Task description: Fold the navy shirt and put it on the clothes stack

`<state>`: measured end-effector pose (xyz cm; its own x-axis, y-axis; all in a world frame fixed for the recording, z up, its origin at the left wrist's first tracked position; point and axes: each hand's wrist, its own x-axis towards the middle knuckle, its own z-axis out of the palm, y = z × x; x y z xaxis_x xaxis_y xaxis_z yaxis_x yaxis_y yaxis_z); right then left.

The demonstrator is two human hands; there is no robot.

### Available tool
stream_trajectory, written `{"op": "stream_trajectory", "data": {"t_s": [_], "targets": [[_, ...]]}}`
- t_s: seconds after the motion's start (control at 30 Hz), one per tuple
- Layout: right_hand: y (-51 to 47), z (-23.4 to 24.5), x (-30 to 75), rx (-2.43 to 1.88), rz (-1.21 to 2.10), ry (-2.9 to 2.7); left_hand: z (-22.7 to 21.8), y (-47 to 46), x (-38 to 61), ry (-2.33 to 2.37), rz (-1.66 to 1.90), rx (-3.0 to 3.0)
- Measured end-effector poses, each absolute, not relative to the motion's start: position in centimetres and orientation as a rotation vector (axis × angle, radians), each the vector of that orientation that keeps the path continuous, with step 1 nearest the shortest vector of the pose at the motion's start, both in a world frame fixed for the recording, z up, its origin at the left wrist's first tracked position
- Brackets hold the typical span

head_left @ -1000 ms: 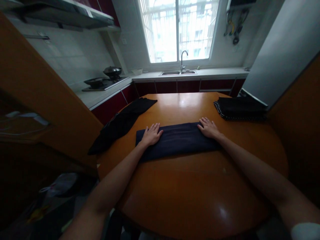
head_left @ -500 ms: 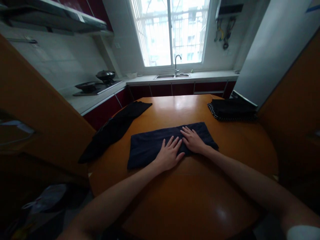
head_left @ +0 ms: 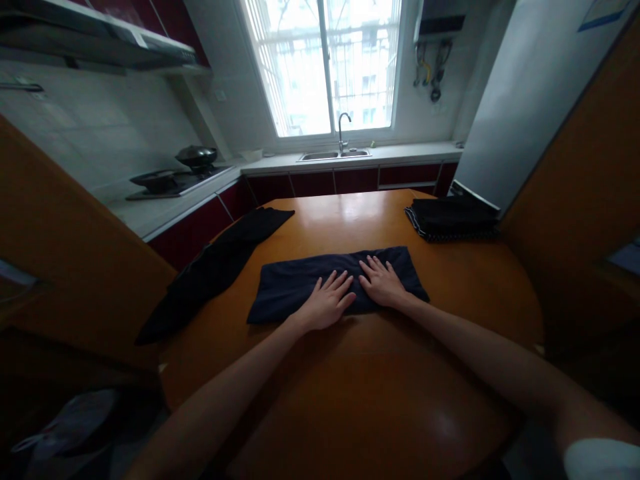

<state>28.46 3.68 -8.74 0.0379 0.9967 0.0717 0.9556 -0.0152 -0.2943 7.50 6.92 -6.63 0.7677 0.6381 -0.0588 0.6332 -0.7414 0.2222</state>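
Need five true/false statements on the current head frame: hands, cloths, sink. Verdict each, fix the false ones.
1. The bare left hand rests on the folded navy-blue cloth. True.
2. The bare right hand is closed in a fist. False: its fingers are extended over the navy-blue cloth.
3. A long, loosely laid black cloth lies on the left part of the polished orange-brown wooden table. True.
4. The folded stack of black fabric sits on the white countertop. False: it sits on the table, at the far right.
5. A curved silver metal tap stands at the steel sink. True.
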Motion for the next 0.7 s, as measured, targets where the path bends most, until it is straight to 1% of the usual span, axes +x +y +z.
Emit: {"op": "stream_trajectory", "data": {"t_s": [0.1,0.17,0.3,0.4,0.6,0.7], "targets": [[3.6,-8.5,27.6,-2.033,0.169,-1.984,-6.6,8.4,7.0,1.161,0.069,2.654],[3.6,-8.4,26.8,-1.931,0.149,-2.053,-6.7,9.9,6.2,1.258,0.044,2.645],[4.2,-8.3,26.3,-1.82,0.276,-2.184,-7.1,13.5,3.6,1.383,-0.046,2.635],[4.9,-8.4,28.3,-1.916,0.307,-2.139,-7.5,15.6,1.2,1.525,-0.013,2.64],[5.9,-8.6,34.5,-2.228,0.199,-1.884,-8.6,18.7,-2.5,1.746,0.04,2.591],[6.0,-8.7,36.6,-2.306,0.2,-1.76,-9.0,20.3,-4.1,1.813,0.038,2.524]]}}
